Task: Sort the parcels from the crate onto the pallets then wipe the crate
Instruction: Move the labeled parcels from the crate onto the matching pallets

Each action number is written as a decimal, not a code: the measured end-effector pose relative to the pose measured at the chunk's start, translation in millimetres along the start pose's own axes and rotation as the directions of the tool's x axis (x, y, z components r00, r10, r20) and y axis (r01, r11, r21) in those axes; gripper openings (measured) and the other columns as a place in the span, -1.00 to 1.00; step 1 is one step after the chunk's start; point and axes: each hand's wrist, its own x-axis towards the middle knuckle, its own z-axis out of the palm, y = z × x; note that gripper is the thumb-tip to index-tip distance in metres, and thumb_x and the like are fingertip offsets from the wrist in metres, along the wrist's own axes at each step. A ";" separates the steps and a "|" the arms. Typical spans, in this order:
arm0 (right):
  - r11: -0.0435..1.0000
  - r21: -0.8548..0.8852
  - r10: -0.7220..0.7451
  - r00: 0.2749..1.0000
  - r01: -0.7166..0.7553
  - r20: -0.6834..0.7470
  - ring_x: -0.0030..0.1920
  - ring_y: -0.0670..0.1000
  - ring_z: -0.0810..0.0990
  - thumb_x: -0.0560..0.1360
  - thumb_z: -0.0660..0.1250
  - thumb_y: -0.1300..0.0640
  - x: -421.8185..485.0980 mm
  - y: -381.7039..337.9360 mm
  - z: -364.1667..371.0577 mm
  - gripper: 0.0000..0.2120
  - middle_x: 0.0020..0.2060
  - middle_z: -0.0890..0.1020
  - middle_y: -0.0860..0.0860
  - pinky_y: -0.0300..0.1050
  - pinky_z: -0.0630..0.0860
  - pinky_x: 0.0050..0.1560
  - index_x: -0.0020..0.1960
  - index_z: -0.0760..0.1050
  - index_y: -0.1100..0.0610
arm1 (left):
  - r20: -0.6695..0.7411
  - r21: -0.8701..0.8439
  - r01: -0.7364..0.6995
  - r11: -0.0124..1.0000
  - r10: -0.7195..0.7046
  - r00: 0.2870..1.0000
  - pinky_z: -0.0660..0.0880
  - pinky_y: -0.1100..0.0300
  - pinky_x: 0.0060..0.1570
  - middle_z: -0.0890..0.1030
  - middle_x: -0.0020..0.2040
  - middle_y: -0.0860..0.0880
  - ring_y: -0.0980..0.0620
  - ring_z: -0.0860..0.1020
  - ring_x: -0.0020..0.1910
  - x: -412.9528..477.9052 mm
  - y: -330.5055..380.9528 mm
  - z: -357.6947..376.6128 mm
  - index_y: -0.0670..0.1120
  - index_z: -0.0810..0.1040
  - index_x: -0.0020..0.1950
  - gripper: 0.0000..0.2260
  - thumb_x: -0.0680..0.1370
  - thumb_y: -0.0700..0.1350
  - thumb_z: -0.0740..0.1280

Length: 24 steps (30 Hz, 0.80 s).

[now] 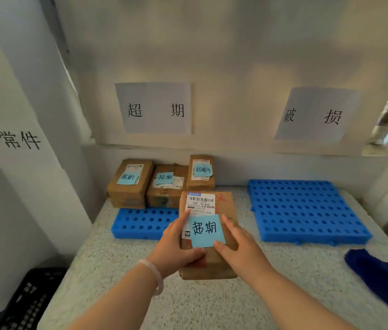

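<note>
Speckled grey countertop (188, 306) is overlain by a perforated blue plastic pallet (140, 222). At its near right corner, a brown cardboard parcel (223, 203) with a blue note (206, 231) is gripped by the left hand (176, 246) and right hand (240, 246), its long axis pointed away and the left hand nearer the pallet.

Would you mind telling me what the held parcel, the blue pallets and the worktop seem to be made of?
Held parcel: matte brown cardboard, judging by creased edges. Blue pallets: moulded plastic, probably, from the uniform colour and even hole grid. Worktop: speckled stone or terrazzo-look laminate; cannot tell which.
</note>
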 end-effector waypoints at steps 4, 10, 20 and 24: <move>0.999 -0.029 -0.024 0.995 0.027 0.094 0.30 -0.09 0.32 0.54 0.31 -0.15 24.8 -10.7 25.7 -0.34 0.37 0.29 -0.08 -0.08 0.39 0.30 0.52 0.05 -0.34 | -0.049 -0.030 0.116 0.993 -0.117 0.992 0.38 0.02 0.37 0.31 0.33 0.11 0.07 0.37 0.33 -1.0 -23.8 -17.1 0.34 0.01 0.49 -0.09 0.34 0.12 0.54; 0.998 0.005 -0.066 0.961 0.067 0.268 0.33 -0.05 0.34 0.53 0.32 -0.17 69.9 -23.5 63.7 -0.34 0.39 0.29 -0.10 0.00 0.43 0.32 0.50 0.06 -0.38 | -0.108 -0.073 0.260 0.963 -0.267 0.958 0.44 0.06 0.32 0.38 0.35 0.09 0.09 0.44 0.29 3.4 -51.4 -50.0 0.37 0.00 0.49 -0.04 0.24 0.25 0.51; 0.993 -0.096 -0.013 0.850 0.074 0.527 0.26 -0.09 0.37 0.52 0.36 -0.14 154.4 -49.3 111.0 -0.36 0.40 0.31 -0.10 -0.15 0.41 0.27 0.48 0.13 -0.39 | -0.148 -0.173 0.403 0.899 -0.428 0.891 0.36 0.02 0.38 0.29 0.36 0.18 0.10 0.33 0.32 17.9 -98.6 -89.0 0.27 -0.04 0.54 -0.10 0.41 0.10 0.51; 0.990 -0.127 0.023 0.819 0.061 0.573 0.26 -0.08 0.38 0.51 0.39 -0.10 187.2 -68.1 125.6 -0.36 0.39 0.31 -0.10 -0.16 0.41 0.27 0.47 0.16 -0.39 | -0.146 -0.231 0.410 0.882 -0.448 0.882 0.40 -0.14 0.33 0.34 0.32 0.32 0.01 0.34 0.39 41.0 -125.6 -132.5 0.49 0.00 0.36 -0.26 0.46 0.11 0.47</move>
